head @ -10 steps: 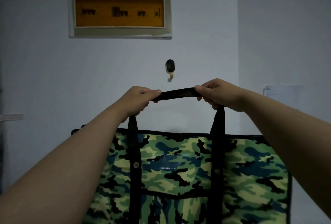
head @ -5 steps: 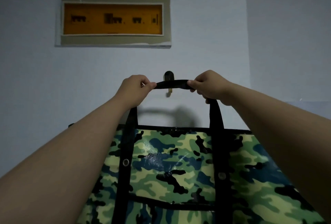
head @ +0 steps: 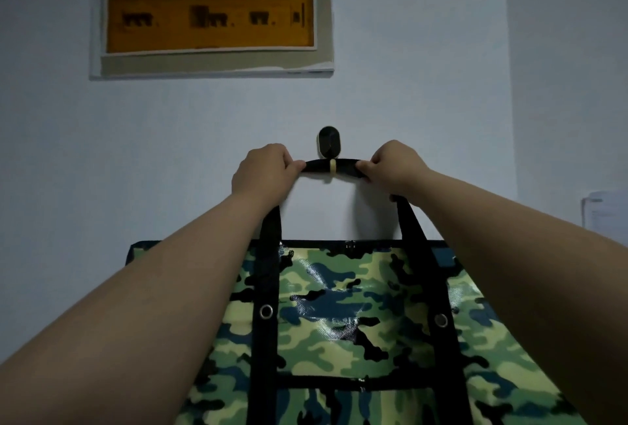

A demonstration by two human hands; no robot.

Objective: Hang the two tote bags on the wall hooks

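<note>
The left hand (head: pixel 263 171) and right hand (head: pixel 396 166) each pinch the black handle (head: pixel 319 166) of the camouflage tote bag (head: pixel 356 316), fingers closed on the strap either side of the wall hook (head: pixel 329 147). The strap lies behind the hook's pale prong, the bag flat against the wall (head: pixel 170 153). Above hangs an orange framed panel (head: pixel 210 17); a paper sheet (head: pixel 605 214) sits at the wall's right edge.

- Left hand (head: pixel 261 171) and right hand (head: pixel 396 166) each pinch the black strap (head: pixel 317 166) of the camouflage bag (head: pixel 356 316).
- The strap lies across the pale prong of the hook (head: pixel 328 142), seemingly behind it.
- An orange panel (head: pixel 210 15) sits on the wall (head: pixel 170 139) above; its markings are blurred.
</note>
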